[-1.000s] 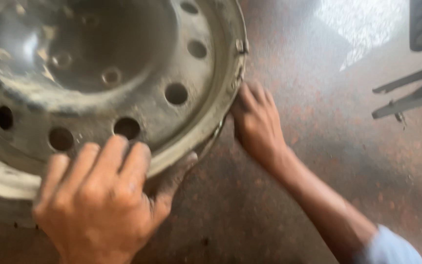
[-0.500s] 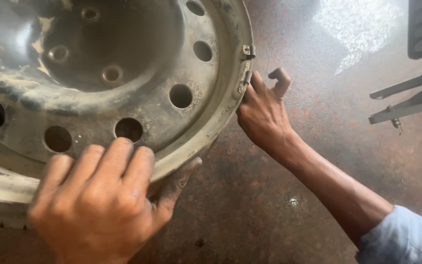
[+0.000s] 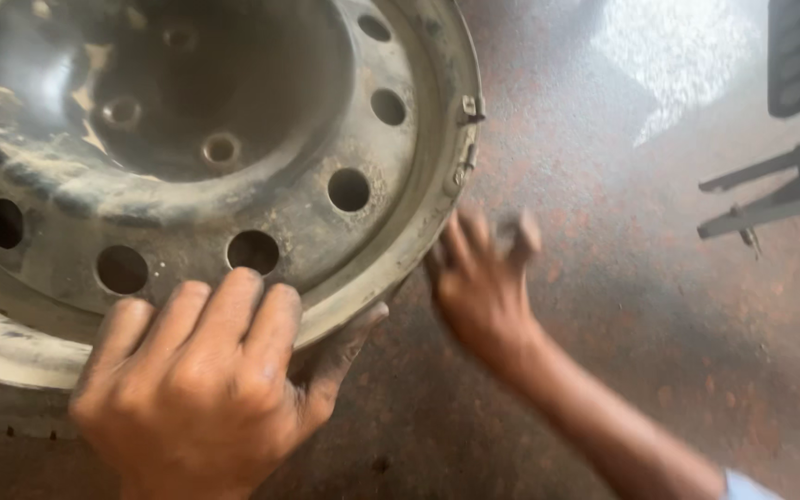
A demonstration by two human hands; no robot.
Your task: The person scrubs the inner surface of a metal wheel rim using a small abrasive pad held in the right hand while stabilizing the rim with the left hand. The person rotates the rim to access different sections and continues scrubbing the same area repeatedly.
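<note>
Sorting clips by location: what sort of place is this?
Probably a tyre or vehicle repair workshop: a worn steel wheel rim gripped by the left hand, a stained reddish floor, dark metal tools lying nearby.

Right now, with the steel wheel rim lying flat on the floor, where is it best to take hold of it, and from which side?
Probably at the outer lip of the steel wheel rim, from the near side. The lip curls outward there, so fingers can hook over it, as the left hand already does. I would avoid the right edge: small metal clips stick out there, close to the blurred right hand.
</note>
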